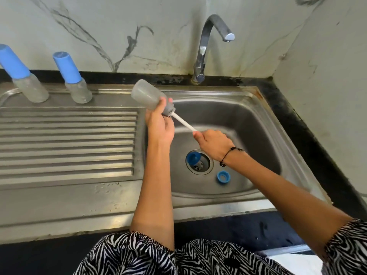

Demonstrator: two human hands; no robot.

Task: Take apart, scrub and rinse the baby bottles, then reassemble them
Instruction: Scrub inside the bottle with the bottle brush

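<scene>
three bottles (pixel 148 97), two capped; one brush (pixel 179 120).

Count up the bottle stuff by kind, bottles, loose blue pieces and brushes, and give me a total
Bottles: 3, two capped on the drainboard, one open in the left hand
Loose blue pieces: 2 in the sink
Brushes: 1, in the right hand
Total: 6

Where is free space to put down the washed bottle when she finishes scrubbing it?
The ribbed drainboard is bare, between the two capped bottles behind it and the flat front ledge, also bare. The basin is crowded: a blue cap over the drain, a blue ring, and both hands.
</scene>
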